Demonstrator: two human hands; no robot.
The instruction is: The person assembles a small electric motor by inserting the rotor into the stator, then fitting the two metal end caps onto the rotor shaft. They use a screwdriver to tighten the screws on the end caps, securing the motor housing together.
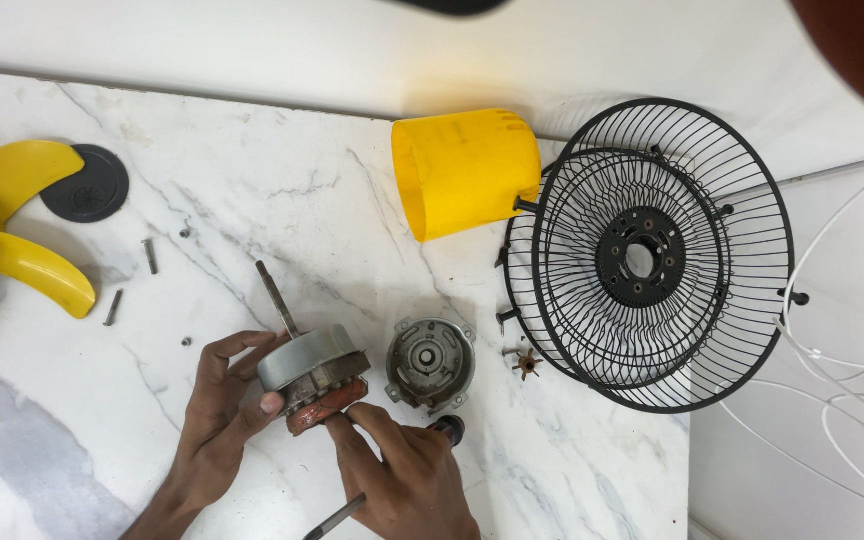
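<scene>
Nearest the camera, the right hand (407,470) is curled shut around a dark-handled tool (392,478), whose handle end pokes out beside the knuckles and whose shaft runs down toward the bottom edge of the view. Its fingertips press against the reddish windings of the fan motor (312,375). The left hand (222,420) grips that motor from the other side, thumb on the grey metal casing and fingers wrapped behind it. The motor is tilted, raised off the table, with its thin shaft pointing up and away to the left.

Just beside the motor, to its right, a round grey motor end cover (430,363) lies on the marble table (252,200), apart from both hands. A small copper-coloured fan piece (527,362) sits near it, against the rim of the black wire fan guards (652,255), which are stacked and overhang the table's right edge.

To the left, loose screws (150,256) are scattered on open marble, well apart from the hands. Farther left, a yellow fan blade (7,235) runs off the frame, with a dark round cap (87,185) behind it.

Farther back, a yellow motor housing (467,170) lies on its side near the table's rear edge. White cables (842,350) trail on the pale floor at right.
</scene>
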